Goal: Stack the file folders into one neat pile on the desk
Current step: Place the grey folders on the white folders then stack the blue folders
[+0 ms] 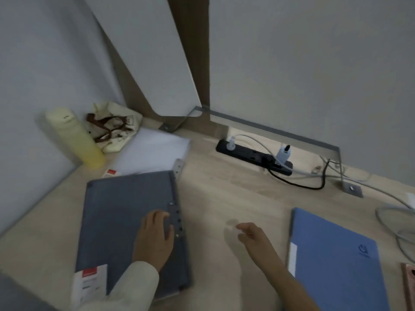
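Observation:
A grey folder [121, 221] with a red-and-white label lies on the left of the wooden desk [224, 198]. My left hand [155, 239] rests flat on its right part, fingers spread near the snap strip. Behind the grey folder lies a white folder [152, 151], partly under it. A blue folder [336, 261] lies at the right, apart from the others. My right hand [251, 234] hovers over the bare desk between the grey and blue folders, fingers loosely apart, holding nothing.
A yellow bottle [74, 135] and a cream tote bag [112, 126] sit in the back left corner. A black power strip [253, 157] with plugs and cables [393, 212] runs along the back right. A pink object [409, 286] shows at the right edge.

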